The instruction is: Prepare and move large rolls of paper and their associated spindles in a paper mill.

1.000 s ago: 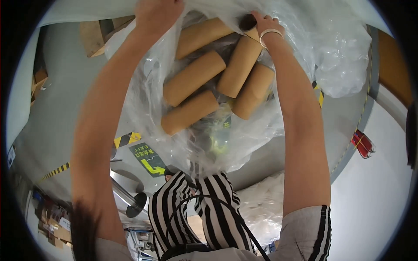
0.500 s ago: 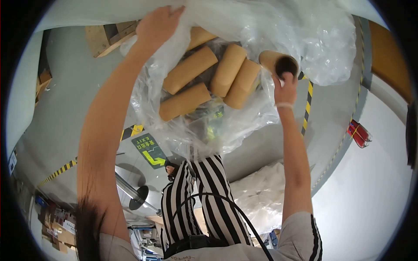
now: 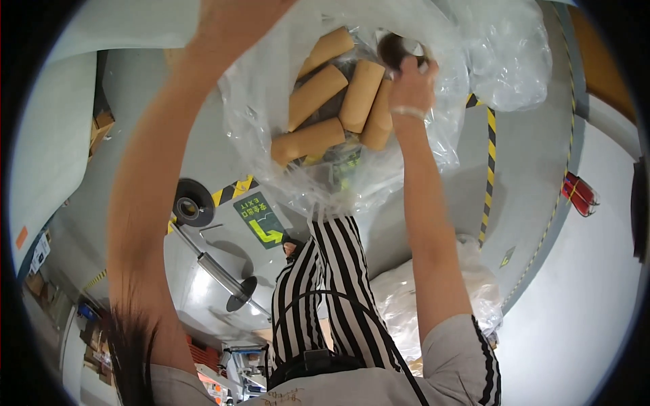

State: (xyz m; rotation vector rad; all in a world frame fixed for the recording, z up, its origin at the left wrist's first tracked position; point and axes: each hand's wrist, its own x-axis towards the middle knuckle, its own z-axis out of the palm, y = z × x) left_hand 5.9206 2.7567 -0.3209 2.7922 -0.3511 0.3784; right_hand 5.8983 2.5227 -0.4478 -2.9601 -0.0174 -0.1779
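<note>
Five brown cardboard tubes [image 3: 318, 91] lie bunched together inside a clear plastic bag [image 3: 413, 162], which both hands hold up in front of the camera. Right hand [image 3: 408, 84] is closed around the dark open end of a further tube [image 3: 394, 49] at the upper right of the bunch, inside the bag's mouth; a thin band sits on that wrist. Left hand [image 3: 233, 20] is at the top edge of the view, gripping the bag's upper left rim; its fingers are cut off by the frame, so how they are set cannot be told. One tube [image 3: 307, 140] lies crosswise at the bottom of the bunch, touching the ones above it; the rest slant upward to the right, side by side.

Below the bag, the grey floor [image 3: 528, 169] carries a green sign with a yellow arrow [image 3: 261, 218] and yellow-and-black striped tape [image 3: 489, 169]. Striped black-and-white trousers [image 3: 325, 284] stand near the sign. A second, whitish filled bag [image 3: 406, 304] rests on the floor just beside the right leg. A dark round reel [image 3: 192, 205] lies left of the sign.
</note>
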